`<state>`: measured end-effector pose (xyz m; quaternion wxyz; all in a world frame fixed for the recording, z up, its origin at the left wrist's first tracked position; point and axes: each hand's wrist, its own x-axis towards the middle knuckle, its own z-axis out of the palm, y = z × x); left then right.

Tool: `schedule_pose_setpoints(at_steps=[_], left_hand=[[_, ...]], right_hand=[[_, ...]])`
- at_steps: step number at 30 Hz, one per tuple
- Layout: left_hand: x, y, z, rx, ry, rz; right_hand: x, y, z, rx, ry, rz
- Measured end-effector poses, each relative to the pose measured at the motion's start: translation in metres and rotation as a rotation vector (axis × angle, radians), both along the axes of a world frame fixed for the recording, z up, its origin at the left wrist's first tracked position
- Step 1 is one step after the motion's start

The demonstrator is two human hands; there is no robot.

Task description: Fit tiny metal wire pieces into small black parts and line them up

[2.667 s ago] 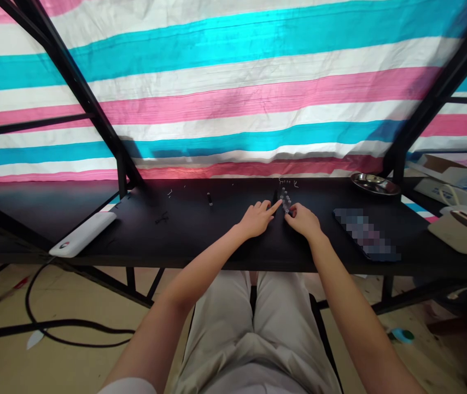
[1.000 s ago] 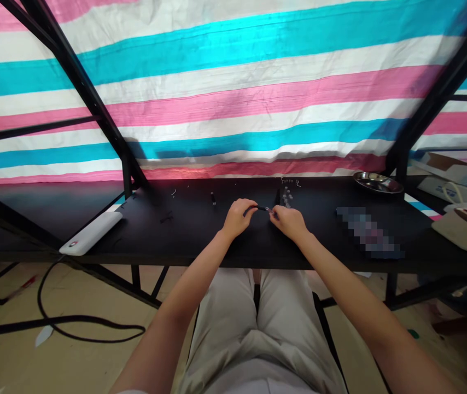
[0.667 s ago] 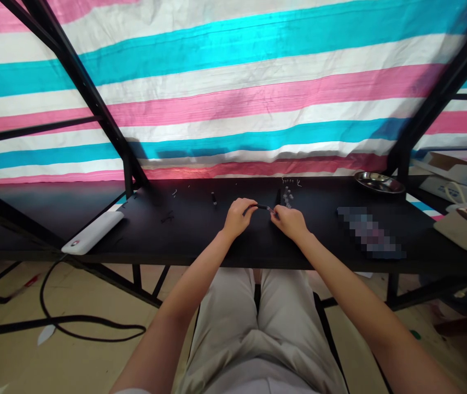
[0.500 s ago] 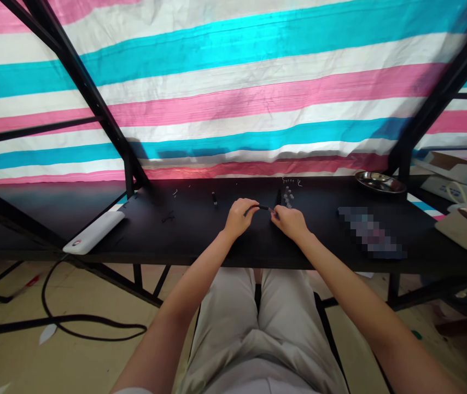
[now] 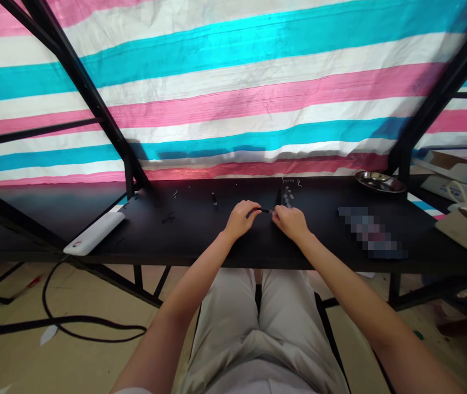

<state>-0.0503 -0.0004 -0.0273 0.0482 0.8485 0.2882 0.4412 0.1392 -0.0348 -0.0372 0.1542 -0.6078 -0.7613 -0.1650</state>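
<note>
Lying far left, a white device (image 5: 94,233) bears a mark too small to read. The left hand (image 5: 239,219), shifted left since pointing at the clear pieces (image 5: 287,195), pinches a thin dark rod (image 5: 265,210) between thumb and fingers, its back upward. The rod's pale right tip meets the pinching fingertips of the right hand (image 5: 291,221), just in front of those pieces.

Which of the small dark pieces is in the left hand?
The thin dark piece pinched by the left hand and pointing toward the right hand. The pale-ended piece and the black piece beside clear bits are on the table.
</note>
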Motion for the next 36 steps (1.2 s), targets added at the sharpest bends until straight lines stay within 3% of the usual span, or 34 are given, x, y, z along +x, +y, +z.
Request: schedule_pose_setpoints(at_steps=[8, 17, 20, 23, 26, 29, 32, 36], left_hand=[[0.000, 0.001, -0.003, -0.001, 0.042, -0.035], [0.003, 0.002, 0.000, -0.007, 0.093, -0.041], [0.001, 0.008, 0.017, 0.016, 0.219, -0.055], [-0.009, 0.027, 0.046, 0.029, 0.396, -0.053], [-0.024, 0.053, 0.076, -0.004, 0.510, 0.034], [-0.041, 0.077, 0.098, -0.088, 0.619, 0.227], [-0.054, 0.089, 0.107, -0.190, 0.762, 0.366], [-0.065, 0.096, 0.103, -0.263, 0.859, 0.485]], right_hand=[[-0.002, -0.002, -0.001, 0.056, 0.091, 0.107], [-0.001, -0.004, 0.001, 0.015, 0.086, 0.098], [0.000, -0.003, -0.002, 0.017, 0.096, 0.110], [0.000, -0.002, -0.004, 0.028, 0.114, 0.108], [0.000, -0.002, -0.004, 0.041, 0.116, 0.106], [0.000, -0.001, -0.005, 0.083, 0.113, 0.116], [0.001, 0.000, -0.007, 0.142, 0.107, 0.130], [0.002, 0.002, -0.010, 0.191, 0.096, 0.145]])
